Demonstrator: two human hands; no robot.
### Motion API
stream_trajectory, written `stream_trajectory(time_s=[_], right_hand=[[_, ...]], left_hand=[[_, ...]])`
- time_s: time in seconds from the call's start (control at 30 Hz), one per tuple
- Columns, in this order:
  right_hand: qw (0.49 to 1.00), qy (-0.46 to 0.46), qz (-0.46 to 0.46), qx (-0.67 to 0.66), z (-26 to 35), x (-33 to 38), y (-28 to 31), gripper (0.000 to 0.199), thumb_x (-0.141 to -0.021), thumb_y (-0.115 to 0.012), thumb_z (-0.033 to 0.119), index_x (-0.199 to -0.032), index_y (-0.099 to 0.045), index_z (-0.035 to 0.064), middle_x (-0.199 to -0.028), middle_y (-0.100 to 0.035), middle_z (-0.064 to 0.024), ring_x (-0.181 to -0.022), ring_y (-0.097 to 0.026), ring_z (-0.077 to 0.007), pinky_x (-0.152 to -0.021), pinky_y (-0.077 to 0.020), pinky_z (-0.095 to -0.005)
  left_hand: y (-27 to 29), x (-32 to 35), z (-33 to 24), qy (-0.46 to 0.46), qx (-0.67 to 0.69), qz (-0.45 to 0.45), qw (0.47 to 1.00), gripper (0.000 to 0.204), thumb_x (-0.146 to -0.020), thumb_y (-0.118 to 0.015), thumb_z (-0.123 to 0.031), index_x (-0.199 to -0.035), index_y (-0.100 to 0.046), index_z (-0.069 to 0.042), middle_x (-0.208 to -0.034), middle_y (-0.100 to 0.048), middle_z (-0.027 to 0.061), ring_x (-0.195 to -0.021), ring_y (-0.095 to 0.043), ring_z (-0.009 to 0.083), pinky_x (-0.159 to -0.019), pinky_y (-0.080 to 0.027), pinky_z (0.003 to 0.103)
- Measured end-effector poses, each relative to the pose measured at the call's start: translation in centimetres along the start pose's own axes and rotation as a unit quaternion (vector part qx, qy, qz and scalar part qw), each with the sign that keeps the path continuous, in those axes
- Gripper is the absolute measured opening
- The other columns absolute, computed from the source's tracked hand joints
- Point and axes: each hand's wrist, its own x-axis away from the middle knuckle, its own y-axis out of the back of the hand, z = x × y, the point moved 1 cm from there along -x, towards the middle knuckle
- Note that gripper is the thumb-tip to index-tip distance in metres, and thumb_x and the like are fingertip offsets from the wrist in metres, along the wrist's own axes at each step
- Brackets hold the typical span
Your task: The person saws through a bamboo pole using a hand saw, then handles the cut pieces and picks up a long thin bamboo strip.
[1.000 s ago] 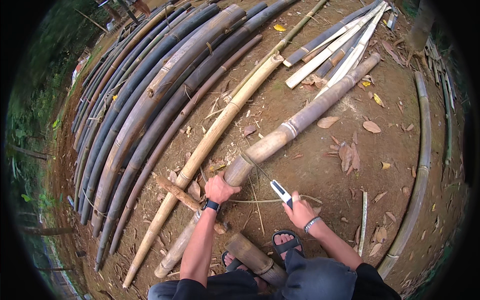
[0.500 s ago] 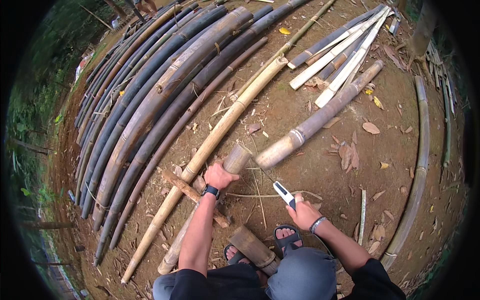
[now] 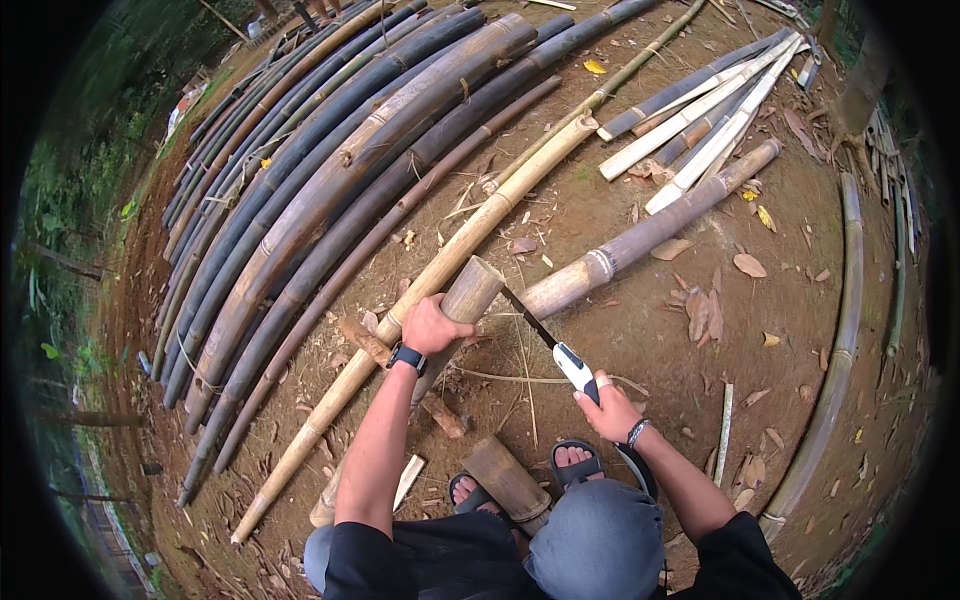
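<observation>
My left hand (image 3: 437, 325) wraps round a bamboo pole (image 3: 472, 290) just below its cut end, which tilts up toward me. My forearm covers part of the pole's lower length. In my right hand (image 3: 610, 411) is a hand saw (image 3: 575, 367) with a white and dark handle. Its thin dark blade points up and left, the tip close beside the pole's cut end. Beyond the blade a thick purplish-brown bamboo section (image 3: 655, 235) lies on the ground; in this view its near end is next to the blade. A brown wooden stick (image 3: 365, 341) passes beneath the held pole.
A short bamboo piece (image 3: 505, 478) rests between my sandalled feet. To the left lie a long yellow bamboo pole (image 3: 450, 260) and a big stack of dark poles (image 3: 330, 200). Split bamboo strips (image 3: 690, 130) are piled at the far right. Another pole (image 3: 848, 300) curves along the right.
The purplish section's near end, blurred before, now lies still and farther from my saw hand. The held pole's cut end has risen, and the saw blade shows more plainly. The whole view has shifted slightly.
</observation>
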Motion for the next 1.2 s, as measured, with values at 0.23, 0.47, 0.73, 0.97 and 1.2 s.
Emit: stream_trajectory(time_s=[0.23,0.47,0.73,0.97,1.2], right_hand=[[0.998,-0.057,0.039,0.014,0.8,-1.8,-1.0,0.041,-0.098,-0.054,0.034,-0.107,-0.041,-0.0035,-0.081,-0.064,-0.032,-0.082,-0.063,-0.0521,-0.071,-0.051,-0.0563],[0.994,-0.013,-0.01,0.104,-2.0,-3.5,-3.1,0.045,-0.098,-0.053,0.036,-0.111,-0.043,-0.0061,-0.086,-0.064,-0.0353,-0.089,-0.062,-0.0531,-0.079,-0.0502,-0.0563],[0.988,-0.046,0.079,0.121,-2.3,0.9,-2.8,0.046,-0.096,-0.056,0.031,-0.114,-0.041,-0.0082,-0.085,-0.063,-0.0364,-0.088,-0.063,-0.0524,-0.076,-0.0496,-0.058],[0.987,-0.103,0.114,0.051,0.0,-0.5,-3.5,0.041,-0.099,-0.053,0.03,-0.115,-0.039,-0.0043,-0.072,-0.065,-0.024,-0.063,-0.069,-0.0352,-0.055,-0.0533,-0.0469],[0.884,-0.296,0.227,-0.281,2.3,-1.9,0.3,0.025,-0.103,-0.051,0.035,-0.101,-0.042,0.0111,-0.066,-0.046,-0.0022,-0.05,-0.045,-0.0117,-0.043,-0.041,-0.0297]], left_hand=[[-3.7,-2.1,3.1,-0.026,-0.046,-0.021,0.998,0.069,-0.052,-0.081,-0.047,-0.099,-0.071,0.002,-0.087,-0.071,0.0234,-0.083,-0.069,0.0354,-0.08,-0.054,0.042],[-6.0,-2.1,3.3,-0.02,-0.047,-0.063,0.997,0.066,-0.059,-0.081,-0.045,-0.103,-0.066,0.003,-0.103,-0.068,0.0248,-0.098,-0.067,0.0352,-0.086,-0.054,0.044],[-7.4,-1.6,3.0,-0.012,-0.051,-0.061,0.997,0.071,-0.069,-0.079,-0.047,-0.117,-0.057,0.0,-0.113,-0.065,0.0227,-0.104,-0.064,0.0381,-0.09,-0.052,0.046],[-6.2,-1.5,5.6,-0.001,-0.044,-0.076,0.996,0.079,-0.077,-0.074,-0.047,-0.138,-0.045,-0.007,-0.126,-0.06,0.0194,-0.113,-0.06,0.0362,-0.093,-0.05,0.047],[-7.5,-0.7,5.3,-0.082,-0.094,-0.186,0.974,0.073,-0.086,-0.067,-0.041,-0.145,-0.04,-0.009,-0.127,-0.055,0.0164,-0.113,-0.056,0.0359,-0.094,-0.047,0.048]])
